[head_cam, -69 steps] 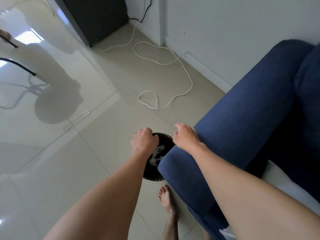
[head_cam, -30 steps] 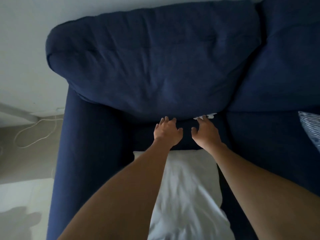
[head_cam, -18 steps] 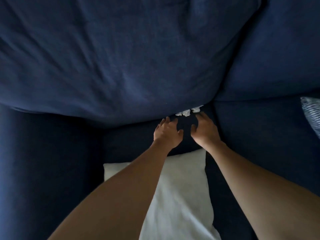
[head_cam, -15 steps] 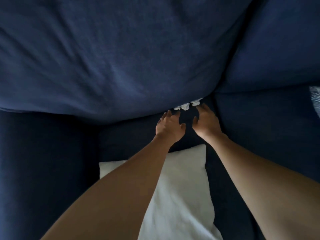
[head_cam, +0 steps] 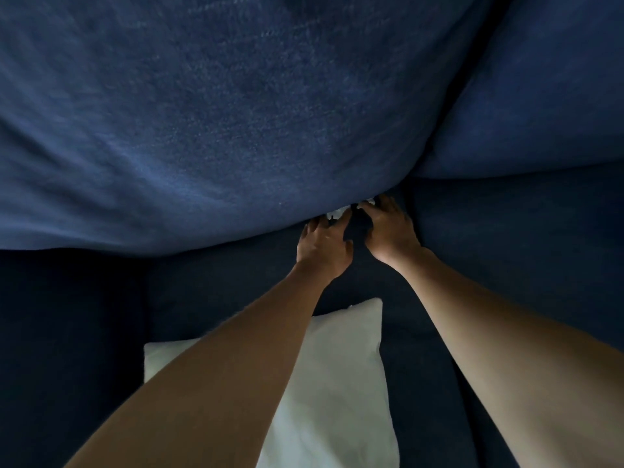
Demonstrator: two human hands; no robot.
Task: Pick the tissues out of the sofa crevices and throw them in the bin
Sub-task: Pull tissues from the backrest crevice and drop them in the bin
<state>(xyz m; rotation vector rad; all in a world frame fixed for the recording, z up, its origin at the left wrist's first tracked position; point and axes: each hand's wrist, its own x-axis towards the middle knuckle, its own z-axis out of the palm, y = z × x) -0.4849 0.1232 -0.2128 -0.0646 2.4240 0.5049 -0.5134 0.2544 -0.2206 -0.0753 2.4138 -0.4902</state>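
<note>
On the left there is only sofa: a dark blue armrest and the big back cushion (head_cam: 209,123) sagging forward over the seat (head_cam: 202,282). A white pillow (head_cam: 337,383) lies on the seat nearer the person, partly under the left forearm.

Toward the middle, both hands are at the crevice where the back cushion meets the seat. The left hand (head_cam: 324,248) has its fingers (head_cam: 342,219) loosely spread and reaching forward, the tips touching or just short of a scrap of white tissue (head_cam: 337,212) wedged under the cushion's lower edge. Only a sliver of it shows. Just beside it, the right hand (head_cam: 388,231) has its fingers (head_cam: 368,207) curled and slightly apart at the same gap, by another white fleck; whether they have pinched anything I cannot tell, since the tips sit in shadow.

This looks like the picking step, with the tissue still in the crevice. The next move calls for closing on it and drawing it out gently; thin paper pinned under a heavy cushion could tear and leave bits behind, so one hand may need to lift the cushion.

Further right, a second back cushion (head_cam: 540,96) butts against the first. The bin is not in view, nor any floor or wall, and the light is dim.
</note>
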